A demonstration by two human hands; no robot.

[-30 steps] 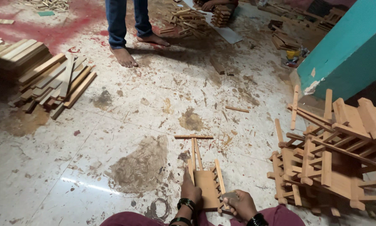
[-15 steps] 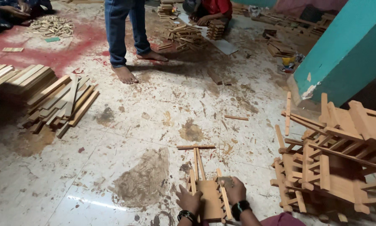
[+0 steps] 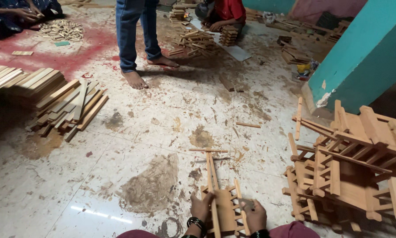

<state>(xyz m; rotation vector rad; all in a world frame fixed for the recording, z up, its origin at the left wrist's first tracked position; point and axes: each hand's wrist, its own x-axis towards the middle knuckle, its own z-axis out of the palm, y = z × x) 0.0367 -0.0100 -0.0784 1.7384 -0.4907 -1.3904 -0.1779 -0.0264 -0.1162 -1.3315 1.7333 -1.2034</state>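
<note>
Head view, looking down at a dusty, stained tiled floor (image 3: 132, 132). At the bottom edge both hands grip a small wooden slatted frame (image 3: 224, 207) that lies on the floor in front of the person. Left hand (image 3: 201, 207) is curled around the frame's left rail, fingers wrapped over it; a dark bangle sits at that wrist. Right hand (image 3: 254, 215) is closed on the frame's right side, thumb on top; whether it also pinches some smaller piece cannot be told. Two long thin sticks (image 3: 211, 165) run up from the frame to a short crossbar, forming a T. Right of the hands, near but apart, sits a heap of finished wooden frames (image 3: 352, 167), stacked crookedly beside a teal pillar (image 3: 361, 61). To the left, well apart, lies a pile of flat wooden slats (image 3: 61, 105). Farther back a barefoot person in jeans (image 3: 136, 39) stands; behind them a seated person in a red shirt (image 3: 226, 13) has stacks of small wood pieces nearby.
</note>
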